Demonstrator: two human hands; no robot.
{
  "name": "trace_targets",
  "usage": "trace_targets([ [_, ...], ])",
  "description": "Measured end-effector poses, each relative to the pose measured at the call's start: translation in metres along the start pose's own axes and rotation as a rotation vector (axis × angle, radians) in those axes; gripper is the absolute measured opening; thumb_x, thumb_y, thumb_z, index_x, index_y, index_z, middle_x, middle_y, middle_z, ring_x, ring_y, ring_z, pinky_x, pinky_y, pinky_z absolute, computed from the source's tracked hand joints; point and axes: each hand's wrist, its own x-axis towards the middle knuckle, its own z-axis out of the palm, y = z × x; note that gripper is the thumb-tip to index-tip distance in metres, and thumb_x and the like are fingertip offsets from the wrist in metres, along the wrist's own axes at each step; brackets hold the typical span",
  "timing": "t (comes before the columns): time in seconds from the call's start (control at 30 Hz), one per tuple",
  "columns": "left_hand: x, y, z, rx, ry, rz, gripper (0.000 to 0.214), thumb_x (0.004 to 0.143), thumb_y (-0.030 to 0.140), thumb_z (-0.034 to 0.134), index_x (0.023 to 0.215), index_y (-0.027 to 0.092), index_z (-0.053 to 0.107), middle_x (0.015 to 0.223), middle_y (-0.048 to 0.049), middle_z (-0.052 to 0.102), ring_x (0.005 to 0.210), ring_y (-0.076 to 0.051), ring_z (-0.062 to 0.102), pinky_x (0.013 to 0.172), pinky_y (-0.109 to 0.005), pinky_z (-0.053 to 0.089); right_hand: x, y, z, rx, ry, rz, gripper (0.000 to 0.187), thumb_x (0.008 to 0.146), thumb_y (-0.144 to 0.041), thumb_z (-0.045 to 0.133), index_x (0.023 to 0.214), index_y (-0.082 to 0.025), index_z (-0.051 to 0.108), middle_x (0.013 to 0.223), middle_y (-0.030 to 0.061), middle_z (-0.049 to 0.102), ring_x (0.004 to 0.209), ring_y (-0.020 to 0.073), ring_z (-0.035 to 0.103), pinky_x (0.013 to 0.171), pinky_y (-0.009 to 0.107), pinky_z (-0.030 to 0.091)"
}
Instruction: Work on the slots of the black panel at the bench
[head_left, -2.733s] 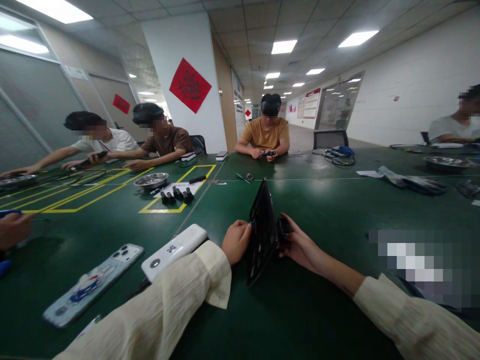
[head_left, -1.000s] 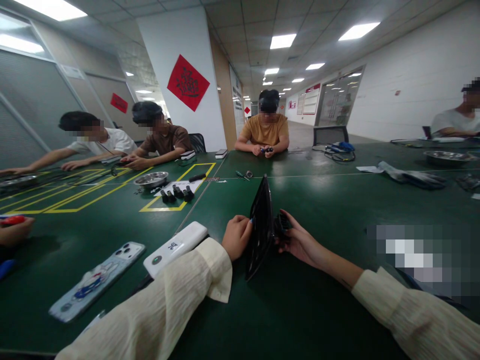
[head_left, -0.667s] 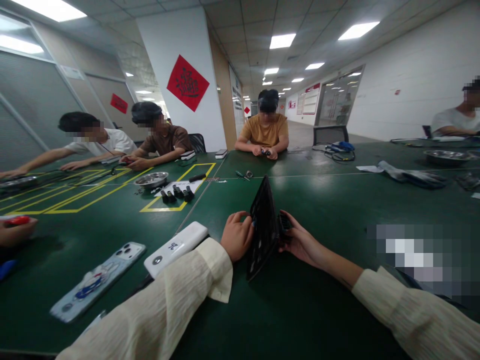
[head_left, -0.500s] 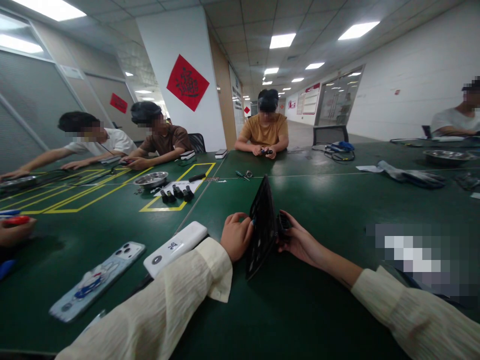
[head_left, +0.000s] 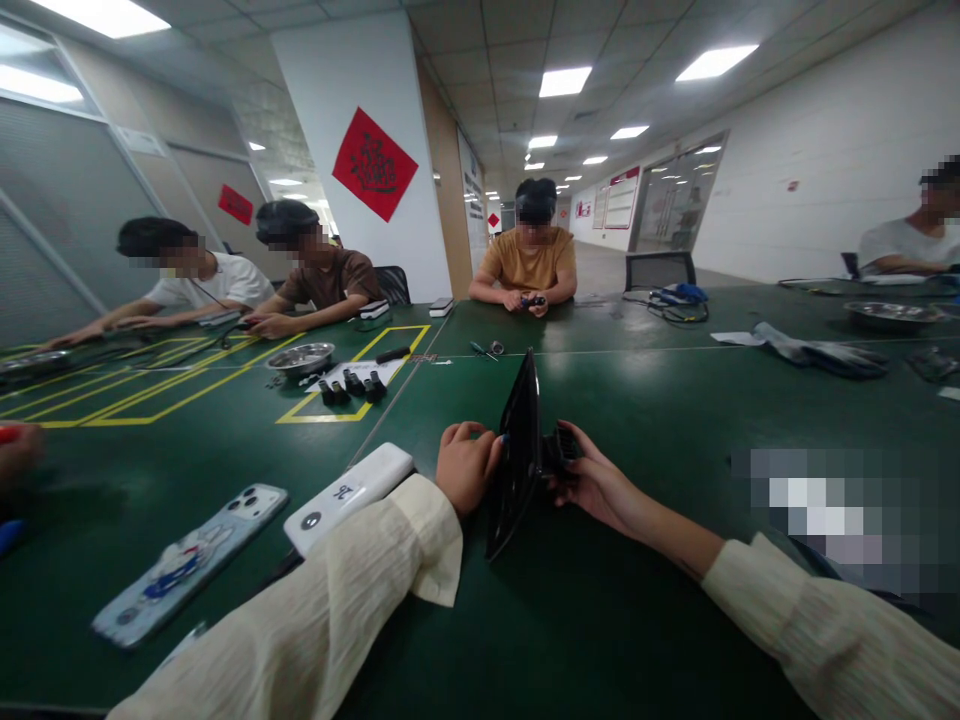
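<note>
Left grip point(head_left: 470, 468): fingers curled, thumb against the near face of a dark glossy panel point(head_left: 517, 455); cannot tell whether it clamps or only touches. Right grip point(head_left: 592, 480): closed around a ribbed black block point(head_left: 561, 450) at the panel's right side. Panel stands on edge between the two grips, leaning slightly; cannot tell whether its lower corner meets the surface point(head_left: 637, 640).

Close in, left of the left grip: white power bank point(head_left: 349, 497) marked 26, partly behind the left sleeve point(head_left: 322, 590), with a dark cable point(head_left: 279, 568) at its near end. Farther left and nearer the wearer, a phone point(head_left: 191, 565) in a picture case. This pair and the sleeve crowd that side.

Beyond the left grip, to the left: small black parts point(head_left: 352, 385) on white paper, a steel bowl point(head_left: 300, 356), yellow tape point(head_left: 322, 420). Straight beyond the panel: a small green-handled tool point(head_left: 480, 348), then a seated person point(head_left: 529, 262) handling something dark.

Right of the right grip, a wide stretch of green surface runs to a pixelated item point(head_left: 847, 530); gloves point(head_left: 817, 350) lie farther off. Near the wearer, green surface extends between the two sleeves. Its near edge shows at lower left.
</note>
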Motion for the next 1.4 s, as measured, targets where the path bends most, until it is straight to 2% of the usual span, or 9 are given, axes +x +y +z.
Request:
trace_targets([
  [0.2, -0.001, -0.003, 0.004, -0.075, 0.037, -0.026, 0.034, 0.09, 0.028, 0.022, 0.092, 0.015, 0.053, 0.095, -0.0103, 0.058, 0.099, -0.021, 0.048, 0.09, -0.039, 0.035, -0.002, -0.003, 0.002, 0.0, -0.007, 0.004, 0.077, 0.067, -0.016, 0.055, 0.132, -0.031, 0.017, 0.084, 0.0027, 0.055, 0.068, 0.0162, 0.056, 0.057, 0.03, 0.042],
  [0.33, -0.001, -0.007, 0.007, -0.148, 0.081, -0.068, 0.035, 0.09, 0.029, 0.019, 0.094, 0.015, 0.051, 0.095, -0.0102, 0.056, 0.097, -0.021, 0.048, 0.087, -0.039, 0.037, 0.001, -0.003, -0.001, 0.034, 0.039, 0.035, 0.071, 0.066, -0.016, 0.053, 0.129, -0.03, 0.023, 0.082, 0.0023, 0.055, 0.064, 0.015, 0.055, 0.055, 0.028, 0.041],
  [0.5, -0.002, -0.007, 0.009, -0.192, 0.096, -0.002, 0.033, 0.09, 0.029, 0.021, 0.093, 0.015, 0.051, 0.097, -0.0102, 0.054, 0.096, -0.021, 0.048, 0.086, -0.038, 0.038, 0.006, 0.002, -0.007, 0.076, 0.063, 0.028, 0.058, 0.07, -0.016, 0.049, 0.123, -0.029, 0.029, 0.08, 0.0019, 0.055, 0.062, 0.0142, 0.054, 0.054, 0.028, 0.043],
  [0.67, -0.004, -0.001, 0.006, -0.195, 0.107, 0.076, 0.029, 0.09, 0.028, 0.023, 0.091, 0.016, 0.05, 0.098, -0.0097, 0.054, 0.1, -0.021, 0.046, 0.089, -0.039, 0.037, 0.006, 0.002, -0.006, 0.044, 0.066, 0.021, 0.055, 0.071, -0.017, 0.049, 0.122, -0.029, 0.03, 0.079, 0.0012, 0.055, 0.061, 0.0142, 0.054, 0.053, 0.029, 0.044],
  [0.9, -0.005, 0.004, 0.003, -0.198, 0.052, 0.079, 0.029, 0.09, 0.028, 0.023, 0.086, 0.016, 0.049, 0.083, -0.0074, 0.055, 0.1, -0.023, 0.042, 0.088, -0.041, 0.035, 0.004, 0.001, -0.003, 0.051, 0.048, 0.001, 0.053, 0.069, -0.016, 0.051, 0.118, -0.028, 0.035, 0.08, 0.0013, 0.055, 0.06, 0.0138, 0.054, 0.052, 0.029, 0.045],
  [1.03, -0.004, 0.004, 0.006, -0.28, 0.04, 0.038, 0.03, 0.09, 0.03, 0.022, 0.081, 0.017, 0.048, 0.084, -0.0064, 0.053, 0.094, -0.021, 0.042, 0.086, -0.038, 0.036, 0.004, 0.0, -0.003, 0.045, 0.056, 0.012, 0.053, 0.069, -0.015, 0.05, 0.117, -0.029, 0.034, 0.081, 0.001, 0.055, 0.06, 0.0143, 0.055, 0.052, 0.029, 0.045],
  [1.23, -0.004, 0.005, 0.004, -0.311, 0.006, 0.087, 0.031, 0.091, 0.031, 0.021, 0.077, 0.018, 0.045, 0.081, -0.0048, 0.052, 0.091, -0.019, 0.041, 0.086, -0.037, 0.036, 0.007, 0.001, -0.006, 0.088, 0.078, 0.031, 0.053, 0.069, -0.014, 0.05, 0.117, -0.029, 0.035, 0.077, -0.0001, 0.054, 0.061, 0.0141, 0.055, 0.053, 0.029, 0.045],
  [1.4, -0.001, 0.002, 0.007, -0.311, -0.004, 0.078, 0.034, 0.091, 0.032, 0.021, 0.073, 0.018, 0.046, 0.077, -0.0043, 0.053, 0.084, -0.018, 0.042, 0.083, -0.036, 0.037, 0.006, 0.0, -0.006, 0.071, 0.058, 0.039, 0.063, 0.07, -0.014, 0.05, 0.127, -0.031, 0.029, 0.077, 0.0007, 0.055, 0.06, 0.0138, 0.054, 0.053, 0.028, 0.043],
])
